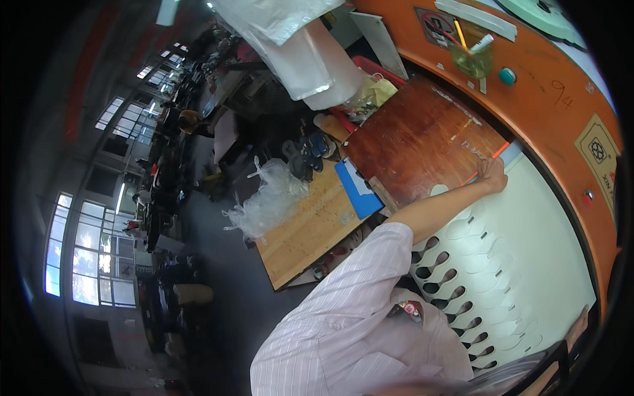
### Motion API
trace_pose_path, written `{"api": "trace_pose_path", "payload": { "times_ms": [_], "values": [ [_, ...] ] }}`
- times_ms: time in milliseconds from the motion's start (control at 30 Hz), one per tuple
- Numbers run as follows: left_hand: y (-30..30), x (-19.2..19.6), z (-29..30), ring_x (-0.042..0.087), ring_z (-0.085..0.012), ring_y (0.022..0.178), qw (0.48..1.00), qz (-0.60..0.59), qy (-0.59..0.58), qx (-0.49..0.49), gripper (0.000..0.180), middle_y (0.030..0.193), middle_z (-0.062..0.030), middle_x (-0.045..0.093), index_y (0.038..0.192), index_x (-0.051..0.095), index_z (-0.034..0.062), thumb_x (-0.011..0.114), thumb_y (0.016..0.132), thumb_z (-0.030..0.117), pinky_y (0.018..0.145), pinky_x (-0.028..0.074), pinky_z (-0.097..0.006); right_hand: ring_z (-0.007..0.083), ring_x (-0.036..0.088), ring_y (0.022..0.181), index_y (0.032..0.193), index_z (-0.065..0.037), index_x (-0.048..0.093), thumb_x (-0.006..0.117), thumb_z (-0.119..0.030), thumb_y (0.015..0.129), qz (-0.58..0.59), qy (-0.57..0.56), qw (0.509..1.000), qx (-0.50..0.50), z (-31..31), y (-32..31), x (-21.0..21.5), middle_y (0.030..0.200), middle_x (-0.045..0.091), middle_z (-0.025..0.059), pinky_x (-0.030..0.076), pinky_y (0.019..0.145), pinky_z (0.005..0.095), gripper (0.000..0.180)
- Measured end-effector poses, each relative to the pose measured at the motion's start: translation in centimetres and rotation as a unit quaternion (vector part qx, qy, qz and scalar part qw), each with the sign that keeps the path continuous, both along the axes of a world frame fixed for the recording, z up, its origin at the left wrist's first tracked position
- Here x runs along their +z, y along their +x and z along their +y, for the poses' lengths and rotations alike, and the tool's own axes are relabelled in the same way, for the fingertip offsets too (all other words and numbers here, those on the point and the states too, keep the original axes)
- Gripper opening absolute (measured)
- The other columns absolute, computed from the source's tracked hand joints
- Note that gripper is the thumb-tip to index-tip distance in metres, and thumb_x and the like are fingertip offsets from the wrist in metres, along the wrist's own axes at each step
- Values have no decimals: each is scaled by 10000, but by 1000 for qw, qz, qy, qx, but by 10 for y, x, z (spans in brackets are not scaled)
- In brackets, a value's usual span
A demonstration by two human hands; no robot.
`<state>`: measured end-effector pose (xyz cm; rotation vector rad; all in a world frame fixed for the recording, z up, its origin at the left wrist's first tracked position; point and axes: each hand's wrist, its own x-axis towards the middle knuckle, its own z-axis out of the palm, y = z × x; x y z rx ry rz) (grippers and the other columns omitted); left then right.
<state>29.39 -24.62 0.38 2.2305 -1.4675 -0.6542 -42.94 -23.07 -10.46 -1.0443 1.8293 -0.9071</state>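
Observation:
A broad pale sheet (pixel 548 244) lies in front of me on the right. Along its near side runs a row of dark, sole-shaped cut-outs (pixel 451 280), with faint matching outlines beside them. My left hand (pixel 492 177) reaches to the sheet's far left corner, fingers curled over its edge beside a thin orange strip (pixel 502 150). At the right-hand edge, my right hand (pixel 578 325) grips the sheet's border; its fingers are partly hidden and a dark band crosses near the wrist.
An orange machine body (pixel 541 86) curves behind the sheet, with a cup of pens (pixel 472 61) on it. Left stand a brown board (pixel 422 138), a blue clipboard (pixel 356 188) and a wooden table (pixel 304 231) bearing clear plastic bags (pixel 271 198). Plastic sheeting (pixel 297 49) hangs above.

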Motion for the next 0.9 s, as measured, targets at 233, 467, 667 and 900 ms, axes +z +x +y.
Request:
{"api": "trace_pose_path", "payload": {
  "times_ms": [233,467,667,900],
  "values": [
    [19,2,-18,695,-378,1103,998,5,24,-66,290,1070,-220,740,916,751,41,756,860,325,963,525,-498,232,630,1217,1450,54,582,581,-476,1075,0,23,1000,-18,5,3,6,1396,659,154,463,1090,307,649],
    [35,-8,-18,693,-389,880,984,77,-51,-153,321,797,-214,692,681,678,50,717,867,309,793,527,-501,203,656,1111,1376,64,631,588,-488,1072,8,16,1000,8,10,9,12,1295,702,132,501,1012,297,632],
    [32,-11,-11,710,-381,890,985,80,-61,-142,237,847,-206,713,771,701,45,752,857,259,813,542,-511,163,659,986,1268,54,683,606,-486,1067,90,-47,995,12,16,27,19,1168,729,110,522,914,278,581],
    [10,-36,-18,717,-407,873,982,-108,-114,-102,300,893,-211,733,864,719,22,770,823,315,780,557,-553,218,669,1105,1367,75,641,564,-428,1097,23,-32,999,8,18,39,24,1292,712,144,517,993,305,576]
  ]
}}
